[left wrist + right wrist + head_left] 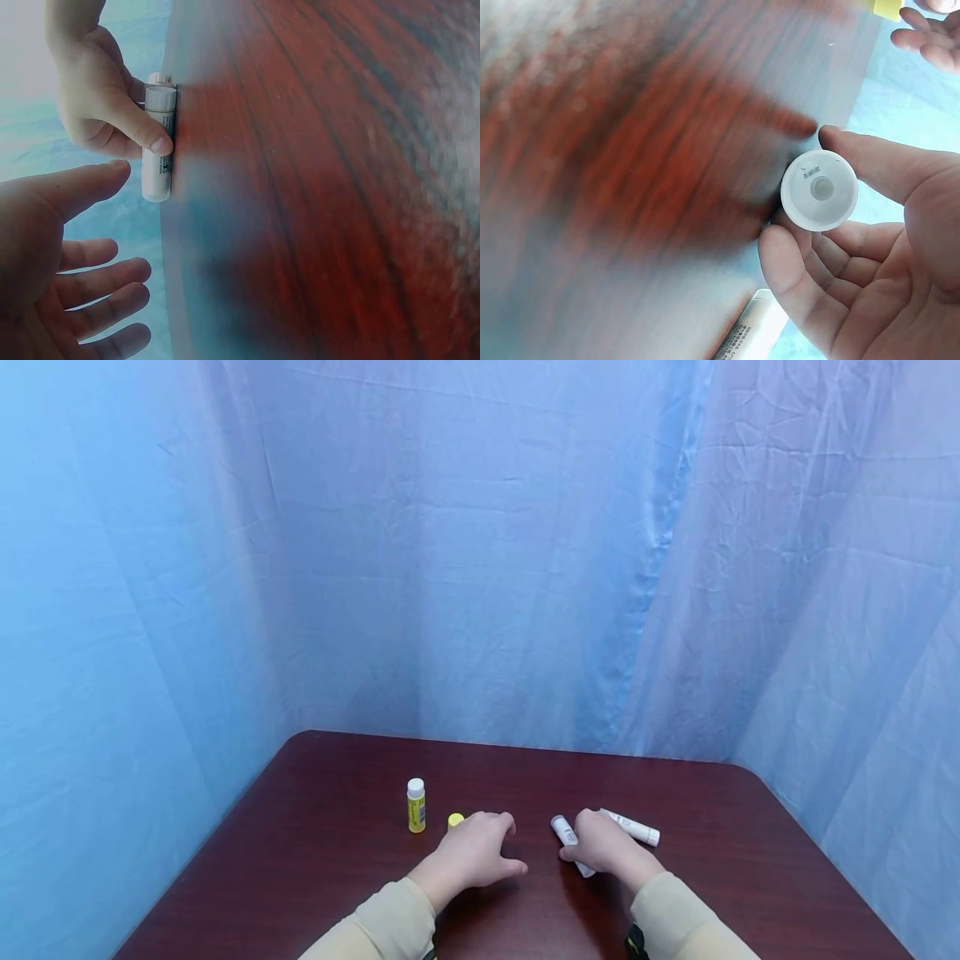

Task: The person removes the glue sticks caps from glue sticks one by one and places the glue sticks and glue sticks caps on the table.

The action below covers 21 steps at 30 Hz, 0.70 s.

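One smooth white tube (pixel 565 831), right of centre on the glossy wood-grained table (pixel 300 843), pinched between thumb and fingers of the right hand (pixel 606 845); long axis far-left to near-right. Second tube (pixel 633 828) lies just right of that hand. Left hand (pixel 472 852) spread, empty, left of both. Farther left: upright yellow stick (pixel 416 810), white-capped; yellow cap (pixel 455 819), partly hidden.

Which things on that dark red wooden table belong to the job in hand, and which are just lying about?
In the job:
White cylindrical tube, gripped by the person's right hand

Apparently just lying about:
Second white tube, lying beside that hand
Yellow cylindrical tube with a white cap, standing upright
Yellow-topped object, partly hidden by the left hand, which holds nothing
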Each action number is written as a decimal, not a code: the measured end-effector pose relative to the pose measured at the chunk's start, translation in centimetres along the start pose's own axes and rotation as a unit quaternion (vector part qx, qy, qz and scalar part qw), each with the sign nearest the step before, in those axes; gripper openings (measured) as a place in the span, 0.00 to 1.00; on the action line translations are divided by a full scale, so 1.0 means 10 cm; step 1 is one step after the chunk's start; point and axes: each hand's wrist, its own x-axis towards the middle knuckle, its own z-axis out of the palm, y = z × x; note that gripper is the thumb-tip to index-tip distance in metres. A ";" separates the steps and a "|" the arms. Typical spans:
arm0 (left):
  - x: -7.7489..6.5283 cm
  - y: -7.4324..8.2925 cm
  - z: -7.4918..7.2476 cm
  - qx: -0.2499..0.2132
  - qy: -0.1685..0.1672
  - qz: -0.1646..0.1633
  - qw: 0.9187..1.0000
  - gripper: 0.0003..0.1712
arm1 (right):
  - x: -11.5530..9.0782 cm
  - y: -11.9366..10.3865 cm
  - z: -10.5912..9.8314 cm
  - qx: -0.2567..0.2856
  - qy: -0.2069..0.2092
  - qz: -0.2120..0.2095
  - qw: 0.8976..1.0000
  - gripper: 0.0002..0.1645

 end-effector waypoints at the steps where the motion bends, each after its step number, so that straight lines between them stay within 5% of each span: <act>1: 0.00 0.00 0.00 0.000 0.000 0.001 1.000 0.27 | 0.00 0.00 0.00 0.002 -0.001 -0.002 1.000 0.18; 10: -0.01 0.00 -0.03 -0.011 0.003 -0.006 1.000 0.27 | -0.04 0.04 -0.03 0.063 -0.003 -0.020 0.998 0.16; 21: -0.05 0.06 -0.16 -0.016 0.033 0.011 0.999 0.27 | -0.12 -0.08 -0.23 0.089 0.049 -0.041 0.994 0.10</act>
